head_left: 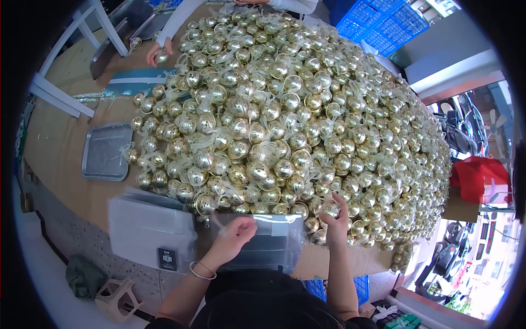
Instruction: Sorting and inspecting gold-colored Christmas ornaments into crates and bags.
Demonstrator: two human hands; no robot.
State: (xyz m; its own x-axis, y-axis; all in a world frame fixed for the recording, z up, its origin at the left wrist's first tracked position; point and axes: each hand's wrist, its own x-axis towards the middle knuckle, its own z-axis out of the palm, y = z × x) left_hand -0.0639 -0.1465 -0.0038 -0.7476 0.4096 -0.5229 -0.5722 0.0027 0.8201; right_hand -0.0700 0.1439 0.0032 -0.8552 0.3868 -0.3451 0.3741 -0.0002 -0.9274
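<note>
A huge heap of shiny gold ball ornaments, each with a pale sheer ribbon, covers most of the table. At the heap's near edge my right hand has thumb and fingers around one gold ball ornament. My left hand, with a bracelet at the wrist, is closed with curled fingers above clear plastic packaging. What its fingers hold, if anything, cannot be made out; a pale strip shows beside it. Left of that hand lies more clear plastic packaging, with a black label at its lower corner.
A grey metal tray lies on the brown tabletop at left, below white table legs. Across the heap, another person's hand is at a gold ball. Blue crates stand far right; a beige stool is on the floor.
</note>
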